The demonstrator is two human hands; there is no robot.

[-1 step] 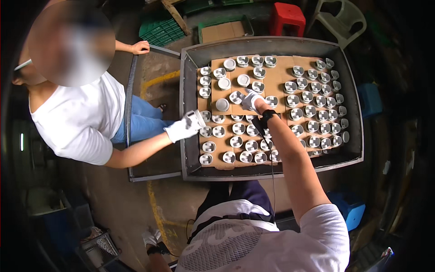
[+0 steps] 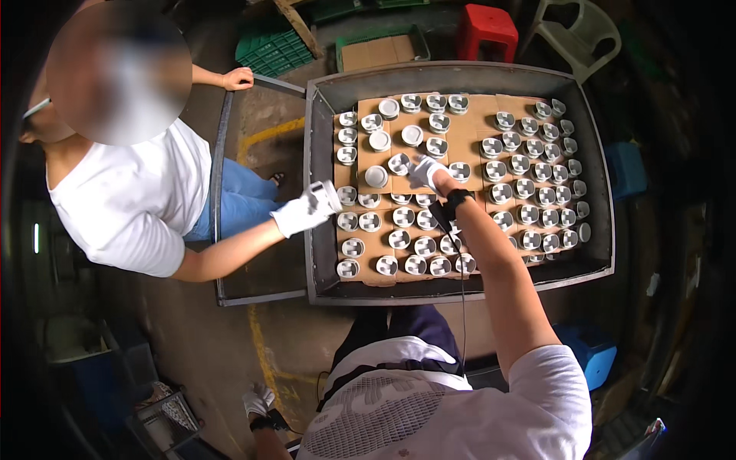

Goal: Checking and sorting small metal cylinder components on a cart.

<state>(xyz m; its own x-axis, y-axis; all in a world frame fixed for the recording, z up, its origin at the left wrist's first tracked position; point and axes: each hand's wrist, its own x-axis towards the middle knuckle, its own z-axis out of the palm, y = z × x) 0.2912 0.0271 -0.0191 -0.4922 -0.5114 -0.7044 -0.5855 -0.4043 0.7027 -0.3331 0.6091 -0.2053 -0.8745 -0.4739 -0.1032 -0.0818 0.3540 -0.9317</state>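
Note:
My right hand (image 2: 427, 174), in a white glove, reaches over a metal bin full of grey metal pistons. Its fingers are spread beside one piston (image 2: 399, 163), and I see nothing held in them. Another piston (image 2: 459, 171) stands just right of that hand. My left hand (image 2: 258, 399), also gloved, hangs low at my side, away from the bin. Its fingers look loosely apart, with nothing visible in them. Over the bin's left edge, a co-worker's gloved hand (image 2: 307, 208) grips a piston (image 2: 331, 196).
Raised walls surround the bin (image 2: 460, 75), where pistons stand in rows on cardboard (image 2: 471, 115). The co-worker's other hand (image 2: 238, 79) rests on a metal frame (image 2: 222, 184) at left. Behind the bin are a red stool (image 2: 487, 32), a pale chair (image 2: 575, 34) and green crates (image 2: 274, 50).
My right hand has shifted slightly right, its fingertips drawing back from the piston beside them. The co-worker's hand with its piston has moved a little left.

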